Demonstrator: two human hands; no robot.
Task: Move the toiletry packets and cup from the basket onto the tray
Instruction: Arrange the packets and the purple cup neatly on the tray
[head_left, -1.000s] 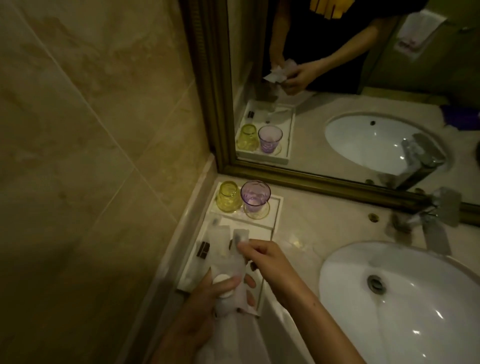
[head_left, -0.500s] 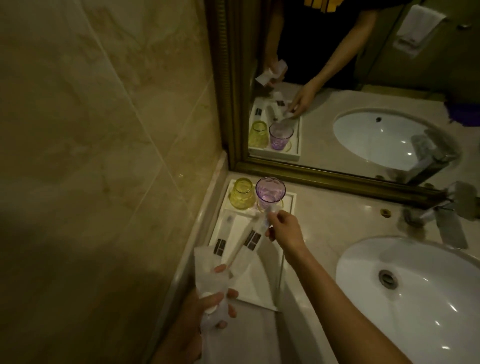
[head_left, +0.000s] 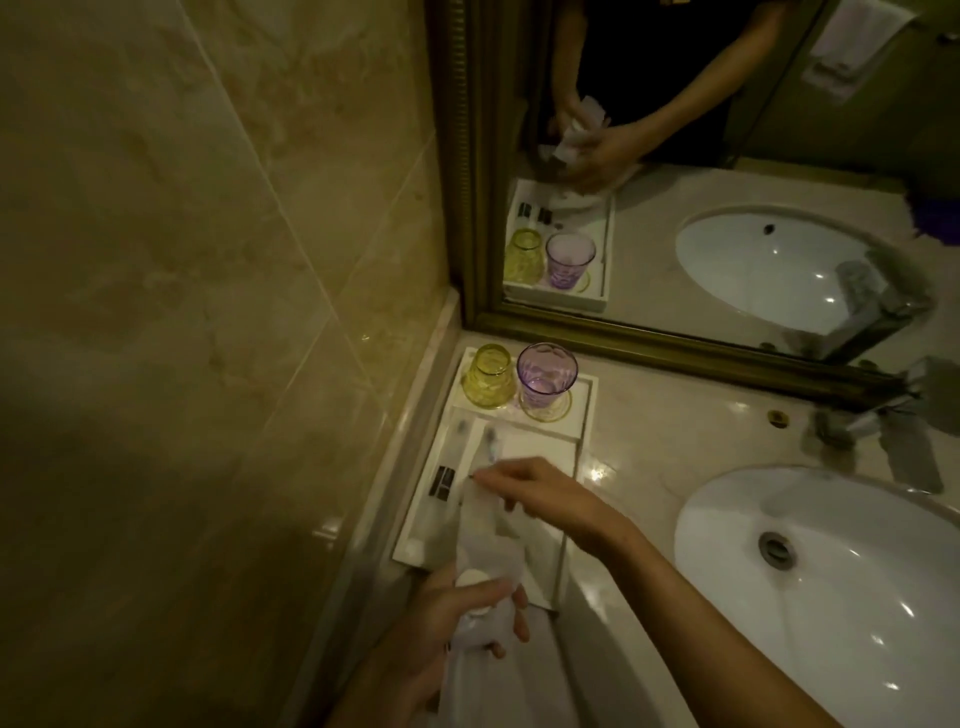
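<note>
the left hand is at the near end of the tray, just at its front edge. its fingers are curled closed around a bunch of clear packets, with the thumb across the top. a small white round thing sits inside the bunch, just behind the thumb; what it is cannot be told. the bunch stands up and leans away from the person, over the tray.

the right hand is over the middle of the tray. thumb and first finger are pinched together on the top edge of one packet from the bunch; the other fingers are loosely bent. the view is blurred here, so how much of the packet it grips is not clear.

two long packets already lie flat in the left part of the tray, side by side. their long axis runs from the person toward the mirror. the left packet has a dark label near its middle; the second packet is partly under the right hand.

at the far end of the tray stand a yellow cup, mouth down, and a purple cup, mouth up, close beside each other. the sink is to the right, apart from the tray.
</note>
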